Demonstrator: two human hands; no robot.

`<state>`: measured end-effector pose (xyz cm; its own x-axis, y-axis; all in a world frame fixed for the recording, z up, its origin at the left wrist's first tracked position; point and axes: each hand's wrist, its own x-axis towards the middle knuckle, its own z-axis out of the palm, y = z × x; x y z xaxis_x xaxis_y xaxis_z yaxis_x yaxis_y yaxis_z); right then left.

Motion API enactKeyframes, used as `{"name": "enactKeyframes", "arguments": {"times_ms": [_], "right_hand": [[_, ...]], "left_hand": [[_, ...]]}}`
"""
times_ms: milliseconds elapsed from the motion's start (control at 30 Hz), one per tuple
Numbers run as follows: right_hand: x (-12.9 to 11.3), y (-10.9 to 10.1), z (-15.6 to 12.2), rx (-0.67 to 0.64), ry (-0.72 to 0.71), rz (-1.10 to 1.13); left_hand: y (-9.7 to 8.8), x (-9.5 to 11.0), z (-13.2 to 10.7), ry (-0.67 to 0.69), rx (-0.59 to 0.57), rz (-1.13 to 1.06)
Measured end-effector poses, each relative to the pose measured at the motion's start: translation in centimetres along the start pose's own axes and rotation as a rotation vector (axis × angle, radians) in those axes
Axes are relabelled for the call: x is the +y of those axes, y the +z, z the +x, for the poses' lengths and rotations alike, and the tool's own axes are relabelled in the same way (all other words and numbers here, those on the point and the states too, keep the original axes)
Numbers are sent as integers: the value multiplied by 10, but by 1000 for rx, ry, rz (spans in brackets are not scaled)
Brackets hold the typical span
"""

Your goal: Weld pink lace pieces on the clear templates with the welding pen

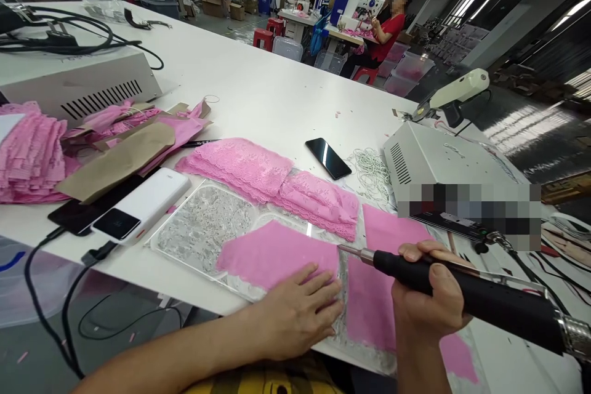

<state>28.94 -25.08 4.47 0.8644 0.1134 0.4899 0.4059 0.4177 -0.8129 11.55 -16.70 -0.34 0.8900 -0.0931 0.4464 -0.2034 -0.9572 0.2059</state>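
My left hand (pixel 298 311) lies flat, fingers stretched out, pressing a pink lace piece (pixel 272 252) onto a clear scratched plate (pixel 203 228) at the table's front edge. My right hand (pixel 427 295) is wrapped round the black handle of a cutting tool (pixel 484 301); its thin metal tip points left and touches the pink lace's right edge. More pink fabric (pixel 369 301) lies under the tool on the plate's right part.
Folded pink lace (pixel 272 178) lies behind the plate, a phone (pixel 327 158) beyond it. A white power bank (pixel 141 203) and a pink lace stack (pixel 28 154) sit left. A grey metal box (pixel 443 163) stands right. A person in red sits far back.
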Motion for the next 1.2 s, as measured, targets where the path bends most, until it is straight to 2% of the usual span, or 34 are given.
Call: {"name": "enactKeyframes", "arguments": {"times_ms": [200,300,433,600,767,1000,1200], "right_hand": [[-7,-10,3,46,90,34],[-5,-15,4,56,123,40],[-1,-16,3,22,90,23],[-8,-17,0,-59,72,28],[-23,-28,-6,-179,48,29],[-32,-37,-15,-279,62,32],[-31,-36,-16,-283,67,48]], "left_hand": [[-11,5,-13,86,71,-38],[-14,4,-25,76,118,-34],[-15,1,-35,27,155,-6],[-16,-1,-37,88,76,-30],[-18,-2,-37,143,-13,-40],[-18,-5,-38,145,-54,-55],[-18,-4,-38,138,-53,-57]]}}
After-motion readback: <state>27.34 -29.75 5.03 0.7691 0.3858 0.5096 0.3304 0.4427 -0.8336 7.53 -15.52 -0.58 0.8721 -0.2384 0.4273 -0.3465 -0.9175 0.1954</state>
